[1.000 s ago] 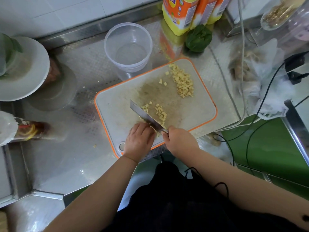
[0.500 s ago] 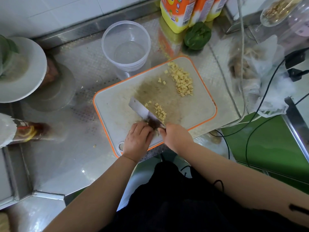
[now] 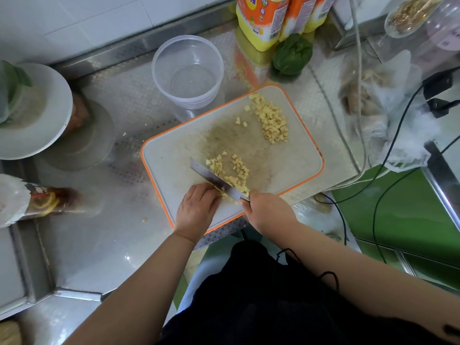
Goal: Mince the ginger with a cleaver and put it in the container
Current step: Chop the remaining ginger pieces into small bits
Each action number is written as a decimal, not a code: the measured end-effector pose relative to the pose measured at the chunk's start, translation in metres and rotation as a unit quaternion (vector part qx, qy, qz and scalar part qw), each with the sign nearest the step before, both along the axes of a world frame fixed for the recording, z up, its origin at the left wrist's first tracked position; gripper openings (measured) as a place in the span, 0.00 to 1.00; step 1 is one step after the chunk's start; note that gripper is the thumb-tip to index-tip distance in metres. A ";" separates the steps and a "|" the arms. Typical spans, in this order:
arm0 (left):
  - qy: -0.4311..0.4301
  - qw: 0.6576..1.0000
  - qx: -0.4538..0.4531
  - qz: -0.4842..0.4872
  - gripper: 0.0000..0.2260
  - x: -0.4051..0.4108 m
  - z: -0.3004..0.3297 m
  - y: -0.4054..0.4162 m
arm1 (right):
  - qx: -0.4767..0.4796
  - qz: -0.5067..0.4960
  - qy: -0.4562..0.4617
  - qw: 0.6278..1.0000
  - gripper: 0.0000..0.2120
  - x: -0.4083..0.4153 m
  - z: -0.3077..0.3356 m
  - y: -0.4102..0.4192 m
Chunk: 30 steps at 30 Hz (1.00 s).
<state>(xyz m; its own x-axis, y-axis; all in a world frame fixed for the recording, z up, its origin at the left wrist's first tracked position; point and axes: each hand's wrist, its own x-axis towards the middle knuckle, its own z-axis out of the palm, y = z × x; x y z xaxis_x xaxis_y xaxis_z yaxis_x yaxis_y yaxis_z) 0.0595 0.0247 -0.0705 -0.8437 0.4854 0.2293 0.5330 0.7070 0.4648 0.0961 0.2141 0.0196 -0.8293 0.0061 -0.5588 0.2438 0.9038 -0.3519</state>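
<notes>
On the white cutting board with an orange rim (image 3: pixel 174 155) lie two heaps of diced ginger: a far pile (image 3: pixel 272 122) and a near pile (image 3: pixel 235 171) beside the blade. My right hand (image 3: pixel 265 211) grips the handle of the cleaver (image 3: pixel 211 179), whose blade rests edge down across the near part of the board. My left hand (image 3: pixel 198 210) sits curled against the blade's left side, holding down ginger that it mostly hides. The clear round container (image 3: pixel 188 70) stands empty just beyond the board.
Orange and yellow bottles (image 3: pixel 261 18) and a green leafy vegetable (image 3: pixel 292 54) stand behind the board. A plastic bag (image 3: pixel 388 113) and black cables (image 3: pixel 388 155) lie on the right. A white plate (image 3: pixel 32 113) and a wrapped bottle (image 3: pixel 37 200) are on the left.
The cleaver has chopped up and down in the same spot, and more small cubes now lie beside the blade. Both hands stay at the board's near edge.
</notes>
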 end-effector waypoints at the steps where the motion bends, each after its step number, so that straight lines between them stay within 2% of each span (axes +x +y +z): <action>1: 0.005 1.000 0.000 -0.003 0.08 -0.001 0.000 0.000 | 0.007 0.006 -0.003 1.000 0.16 0.000 0.000 -0.001; 9: 0.019 1.000 0.021 -0.005 0.07 -0.002 0.001 0.001 | 0.058 0.038 0.013 0.997 0.19 0.000 -0.004 -0.012; 13: 0.020 1.000 0.016 -0.011 0.08 -0.004 0.002 0.001 | 0.045 -0.001 0.000 0.999 0.19 -0.008 -0.010 -0.015; 17: -0.023 0.999 -0.016 0.017 0.09 -0.006 0.007 0.002 | -0.018 -0.071 -0.042 0.996 0.17 -0.017 -0.013 -0.008; 21: -0.072 0.996 -0.037 0.049 0.12 -0.003 0.011 -0.002 | -0.004 -0.072 -0.012 0.997 0.17 -0.011 -0.005 -0.009; 25: -0.063 0.997 -0.024 0.028 0.09 -0.002 0.014 -0.005 | 0.012 -0.060 0.018 0.998 0.17 -0.005 0.000 -0.017; 30: -0.034 0.999 -0.023 0.027 0.04 -0.007 0.012 0.000 | 0.020 -0.037 0.003 0.999 0.16 -0.002 0.002 -0.027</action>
